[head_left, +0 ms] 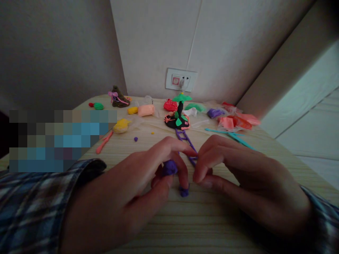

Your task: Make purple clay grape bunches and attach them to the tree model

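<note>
- Guiding this from afar, I have the left hand (pixel 132 176) curled around a purple lump (pixel 169 168), thumb and fingers clamped on its sides, while the index finger reaches across toward the right hand (pixel 254 183).
- My right thumb and fingertips are drawn close together beside the near end of a purple ladder (pixel 189 140); the light is dim and the fingers cover the spot, so I cannot tell whether they grip anything.
- The ladder lies on the table (pixel 180 225), its far end just beside a black base (pixel 171 124).
- I judge a light pinch best here: the rails look thin and pliable, and a hard squeeze would probably flatten them or pull a rung loose.
- I would cradle the lump only loosely, since it looks ready to take dents; a small purple piece (pixel 184 191) sits at a left fingertip, so I would mind where that finger presses.
- The lump is rounded and creased, the ladder slender strands with cross-rungs, the base a low mound carrying a black trunk (pixel 180 109) and a lobed green canopy (pixel 182 98).
- Farther off, I see a crinkled purple packet (pixel 215 113) and a slim, smooth turquoise tool (pixel 241 141) on pale, streaked wood grain.
</note>
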`<state>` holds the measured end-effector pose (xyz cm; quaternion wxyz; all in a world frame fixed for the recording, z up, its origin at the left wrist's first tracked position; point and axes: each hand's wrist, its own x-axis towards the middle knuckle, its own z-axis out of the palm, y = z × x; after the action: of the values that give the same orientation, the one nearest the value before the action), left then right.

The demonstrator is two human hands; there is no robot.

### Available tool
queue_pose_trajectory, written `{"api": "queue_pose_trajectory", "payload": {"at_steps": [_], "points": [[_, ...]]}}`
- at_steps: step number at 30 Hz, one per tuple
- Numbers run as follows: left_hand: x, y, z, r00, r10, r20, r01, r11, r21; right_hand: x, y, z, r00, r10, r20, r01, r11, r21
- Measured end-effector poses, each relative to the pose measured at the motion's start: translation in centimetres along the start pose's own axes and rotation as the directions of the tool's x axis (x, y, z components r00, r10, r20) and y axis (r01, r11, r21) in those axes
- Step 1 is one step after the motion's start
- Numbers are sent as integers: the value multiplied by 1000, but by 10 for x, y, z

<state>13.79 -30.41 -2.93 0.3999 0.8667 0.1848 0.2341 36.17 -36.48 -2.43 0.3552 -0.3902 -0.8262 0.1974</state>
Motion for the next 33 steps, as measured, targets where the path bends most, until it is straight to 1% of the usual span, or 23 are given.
{"api": "queue_pose_trajectory", "payload": {"at_steps": [2, 8, 12, 16, 20, 23, 25, 27, 30, 33], "points": [[-1, 0, 1, 999, -22, 25, 22, 1000, -5, -1, -2, 2, 999, -8, -42, 8, 1000, -3], [-2, 0, 3, 983, -154, 98, 163, 982, -93, -3, -4, 8, 992, -39, -123, 38, 999, -5], [0, 3, 3, 979, -179, 102, 192, 971, -142, -2, -6, 12, 991, -79, -106, 73, 996, -55], [2, 4, 3, 976, -189, 106, 204, 966, -158, -2, -8, 13, 993, -63, -98, 55, 995, -84], [2, 3, 4, 972, -193, 130, 217, 955, -201, -2, -10, 11, 991, -100, -90, 82, 980, -180], [1, 0, 3, 970, -207, 124, 238, 910, -340, -2, -14, 11, 982, -156, -103, 121, 951, -285], [1, -1, 2, 967, -221, 128, 255, 858, -445, -3, -17, 12, 975, -183, -128, 133, 937, -324], [2, -2, 0, 958, -236, 161, 285, 810, -512, -4, -19, 13, 972, -190, -141, 137, 937, -321], [4, -1, -1, 945, -246, 214, 325, 752, -573, -6, -19, 12, 976, -180, -122, 137, 945, -296], [9, 1, -1, 947, -246, 207, 322, 727, -607, -7, -19, 9, 979, -172, -107, 133, 944, -301]]}}
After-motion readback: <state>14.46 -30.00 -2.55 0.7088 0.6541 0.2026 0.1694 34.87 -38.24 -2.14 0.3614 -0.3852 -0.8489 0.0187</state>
